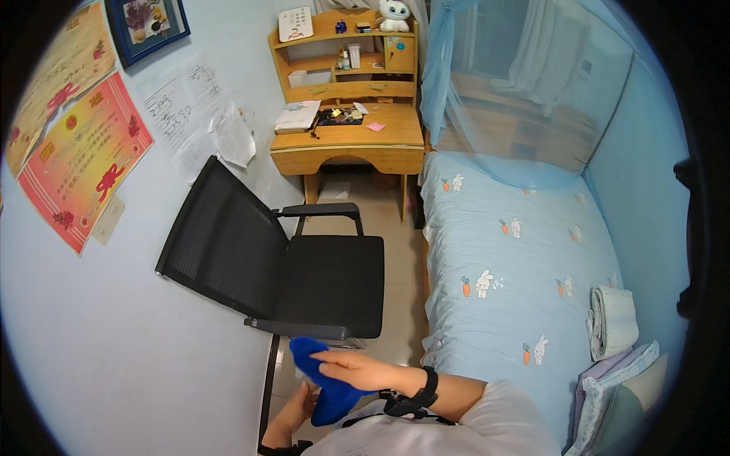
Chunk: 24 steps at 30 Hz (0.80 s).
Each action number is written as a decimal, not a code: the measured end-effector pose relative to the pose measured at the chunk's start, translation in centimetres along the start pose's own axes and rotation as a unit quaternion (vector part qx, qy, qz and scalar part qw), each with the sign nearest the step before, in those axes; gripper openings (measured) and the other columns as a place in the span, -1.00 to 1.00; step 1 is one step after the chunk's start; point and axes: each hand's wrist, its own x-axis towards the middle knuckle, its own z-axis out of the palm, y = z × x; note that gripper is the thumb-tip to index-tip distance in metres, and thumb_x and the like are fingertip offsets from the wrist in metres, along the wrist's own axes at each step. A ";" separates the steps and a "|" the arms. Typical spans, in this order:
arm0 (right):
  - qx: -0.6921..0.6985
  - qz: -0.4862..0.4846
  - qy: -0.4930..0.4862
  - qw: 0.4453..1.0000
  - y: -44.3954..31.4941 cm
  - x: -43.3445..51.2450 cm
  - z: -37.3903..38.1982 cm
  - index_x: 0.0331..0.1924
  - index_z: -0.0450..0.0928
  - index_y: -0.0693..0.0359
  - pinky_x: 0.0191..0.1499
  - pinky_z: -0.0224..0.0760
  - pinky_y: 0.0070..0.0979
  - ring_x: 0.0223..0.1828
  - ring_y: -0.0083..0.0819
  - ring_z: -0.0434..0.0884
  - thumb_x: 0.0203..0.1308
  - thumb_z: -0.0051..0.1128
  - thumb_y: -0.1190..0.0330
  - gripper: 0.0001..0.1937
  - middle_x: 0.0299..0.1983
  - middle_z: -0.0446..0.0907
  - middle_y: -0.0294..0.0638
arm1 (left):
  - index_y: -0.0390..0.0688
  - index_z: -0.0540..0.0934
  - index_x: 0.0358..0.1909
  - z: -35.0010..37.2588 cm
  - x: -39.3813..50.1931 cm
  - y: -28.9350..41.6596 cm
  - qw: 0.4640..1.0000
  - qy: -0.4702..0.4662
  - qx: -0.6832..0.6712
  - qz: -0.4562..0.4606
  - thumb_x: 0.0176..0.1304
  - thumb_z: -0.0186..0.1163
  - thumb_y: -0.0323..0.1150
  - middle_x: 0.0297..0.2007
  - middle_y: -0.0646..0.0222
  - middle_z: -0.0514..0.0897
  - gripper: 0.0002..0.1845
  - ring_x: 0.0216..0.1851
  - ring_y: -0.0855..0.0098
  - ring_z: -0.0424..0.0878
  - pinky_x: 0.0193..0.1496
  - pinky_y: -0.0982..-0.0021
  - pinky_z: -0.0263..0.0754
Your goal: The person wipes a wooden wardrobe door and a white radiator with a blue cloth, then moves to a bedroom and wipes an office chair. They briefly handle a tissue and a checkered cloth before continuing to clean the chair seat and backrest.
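Observation:
A bright blue cloth [336, 403] hangs in folds in front of my body, near the chair's front armrest. My right hand [359, 369] holds it, with the fingers laid along its upper fold. Lower and to the left, my left hand [297, 406] is curled close against the cloth's edge. A small whitish patch shows by the left fingertips; what it is, and whether that hand grips it or the cloth, is partly hidden. Black straps circle both wrists, and the right one carries a dark device [402, 403].
A black mesh office chair [331, 279] stands just ahead, beside the white wall [188, 353]. Along the right runs a bed [513, 245] with a rabbit-patterned cover, folded bedding [613, 322] and a blue net. A wooden desk [393, 117] with shelves stands at the far end.

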 end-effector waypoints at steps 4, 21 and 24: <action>-0.002 0.002 -0.070 0.998 -0.1 0.6 -0.5 0.32 0.28 0.22 0.26 0.24 -0.41 0.23 -0.16 0.42 0.45 -0.22 0.10 -0.50 0.25 0.38 0.05 | -0.24 -0.15 0.46 1.5 0.2 -0.9 1.000 -0.011 -0.014 0.015 0.38 -0.26 0.25 0.42 0.21 0.10 -0.11 0.42 0.23 0.09 0.45 0.22 -0.05; 0.226 0.140 -0.006 0.964 4.0 -2.3 -6.4 0.22 0.41 0.20 0.16 0.33 -0.49 0.07 -0.40 0.49 0.39 -0.05 0.09 -0.53 0.08 0.52 -0.16 | -0.25 0.41 0.18 1.7 1.2 2.2 0.962 0.076 -0.109 0.240 0.31 0.17 -0.19 0.07 0.23 0.58 -0.51 0.08 0.33 0.55 0.19 0.27 0.42; 0.056 0.197 -0.060 0.977 6.8 -2.3 -7.3 0.11 0.51 0.22 0.04 0.40 -0.49 -0.07 -0.44 0.54 0.39 -0.04 0.16 -0.63 -0.08 0.60 -0.20 | -0.22 0.47 0.10 1.0 2.5 1.6 0.979 0.090 -0.067 0.171 0.32 0.16 -0.23 -0.02 0.26 0.63 -0.60 0.00 0.37 0.58 0.14 0.31 0.44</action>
